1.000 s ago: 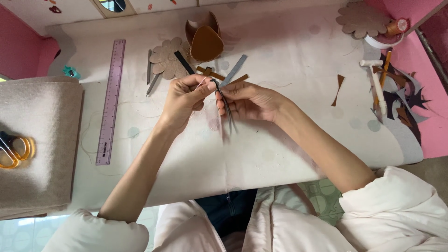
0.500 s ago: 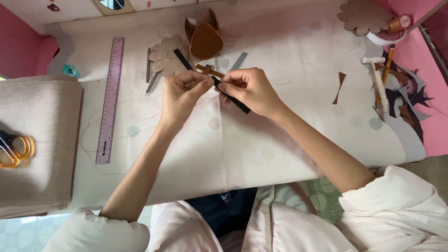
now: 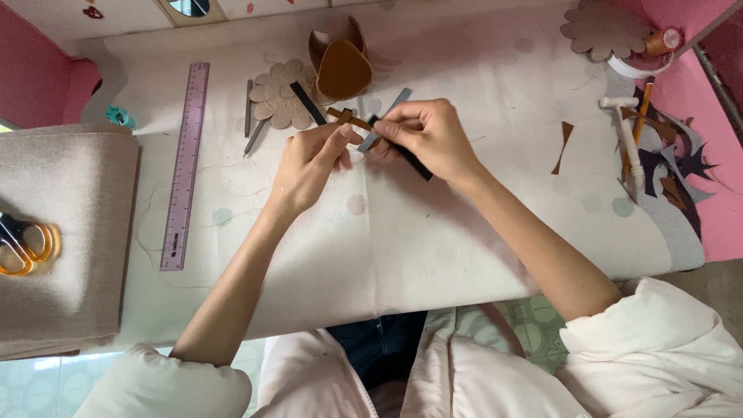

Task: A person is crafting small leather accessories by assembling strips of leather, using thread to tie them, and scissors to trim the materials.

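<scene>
A pale covered table [image 3: 402, 255] sits against pink walls. Near its middle, the left hand [image 3: 313, 159] pinches a thin tan leather strip [image 3: 348, 118], while the right hand [image 3: 426, 135] grips a black strip [image 3: 414, 164] crossing it, both held close together just above the table. Just beyond the hands lie flower-shaped cutouts [image 3: 282, 97] and a brown leather pouch [image 3: 340, 66]. A purple ruler [image 3: 186, 166] lies well left of the hands, orange-handled scissors [image 3: 23, 244] farther left.
</scene>
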